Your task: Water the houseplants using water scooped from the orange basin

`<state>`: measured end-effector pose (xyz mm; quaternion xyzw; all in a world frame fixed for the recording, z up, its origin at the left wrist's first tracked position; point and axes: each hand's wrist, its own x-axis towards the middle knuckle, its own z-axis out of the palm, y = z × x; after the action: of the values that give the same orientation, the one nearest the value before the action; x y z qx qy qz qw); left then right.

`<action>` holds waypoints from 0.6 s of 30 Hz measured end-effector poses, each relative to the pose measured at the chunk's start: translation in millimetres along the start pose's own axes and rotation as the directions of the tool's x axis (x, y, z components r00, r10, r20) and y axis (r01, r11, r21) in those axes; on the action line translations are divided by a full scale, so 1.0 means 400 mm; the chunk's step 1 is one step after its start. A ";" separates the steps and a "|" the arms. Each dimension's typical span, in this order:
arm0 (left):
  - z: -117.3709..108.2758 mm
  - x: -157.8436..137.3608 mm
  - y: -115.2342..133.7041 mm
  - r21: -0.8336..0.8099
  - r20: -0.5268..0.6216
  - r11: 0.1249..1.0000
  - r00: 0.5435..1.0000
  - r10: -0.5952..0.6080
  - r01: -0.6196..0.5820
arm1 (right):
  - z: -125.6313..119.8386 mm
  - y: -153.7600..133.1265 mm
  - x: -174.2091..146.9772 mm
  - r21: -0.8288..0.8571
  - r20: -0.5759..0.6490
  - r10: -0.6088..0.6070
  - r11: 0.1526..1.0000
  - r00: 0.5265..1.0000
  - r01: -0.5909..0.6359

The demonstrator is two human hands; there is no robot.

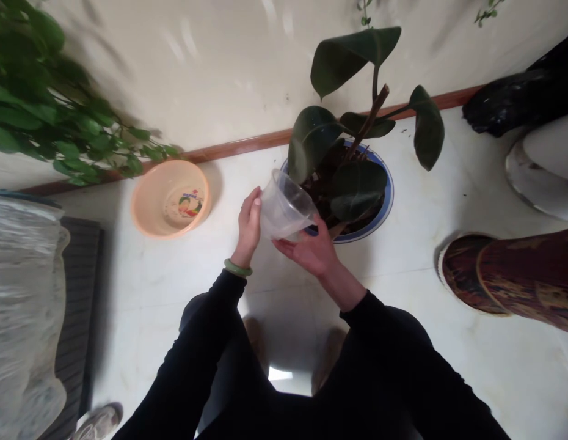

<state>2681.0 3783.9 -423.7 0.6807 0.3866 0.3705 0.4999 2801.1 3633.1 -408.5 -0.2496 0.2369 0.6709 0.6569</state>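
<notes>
A clear plastic container [284, 211] is held tilted between my two hands, its open mouth toward the potted plant. My left hand [250, 223] grips its left side, with the thumb on the wall and a green bangle at the wrist. Under the lower right side, my right hand [314, 247] supports it with fingers wrapped round the rim. Just beyond stands a blue-rimmed pot [388, 205] with dark soil, a cut stem and broad dark green leaves [360, 189]. Whether the container holds anything cannot be made out.
A peach plastic basin [142, 211] with a printed bottom sits on the floor at left, under trailing green foliage [77, 131]. A dark red patterned vase [517, 269] and a black plastic bag [508, 101] stand at right. A lace cloth [25, 305] hangs at far left.
</notes>
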 end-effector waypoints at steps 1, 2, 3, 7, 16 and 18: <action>-0.002 0.000 0.000 0.004 0.009 1.000 1.000 0.005 -0.005 | -0.002 -0.001 0.002 -0.005 0.008 -0.002 1.000 1.000 0.002; -0.003 0.000 0.001 0.004 0.017 1.000 1.000 0.007 -0.007 | -0.005 -0.001 0.004 -0.007 0.015 -0.004 1.000 1.000 0.004; -0.005 0.001 0.001 0.003 0.022 1.000 1.000 0.006 -0.006 | -0.007 -0.002 0.006 -0.006 0.021 -0.005 1.000 1.000 0.005; -0.007 0.002 0.001 -0.004 0.023 1.000 1.000 -0.001 0.001 | -0.016 -0.003 0.015 0.023 0.033 0.000 1.000 0.999 -0.001; -0.012 0.008 -0.009 -0.018 0.013 1.000 1.000 -0.001 0.001 | -0.014 -0.003 0.028 0.032 0.037 0.005 0.999 0.999 -0.006; -0.011 0.010 -0.009 -0.022 0.012 1.000 1.000 -0.004 0.005 | -0.012 -0.003 0.027 0.031 0.039 0.009 0.999 0.999 -0.010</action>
<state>2678.4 3789.9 -425.8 0.6765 0.3809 0.3695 0.5107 2802.4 3638.1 -419.1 -0.2252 0.2356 0.6749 0.6620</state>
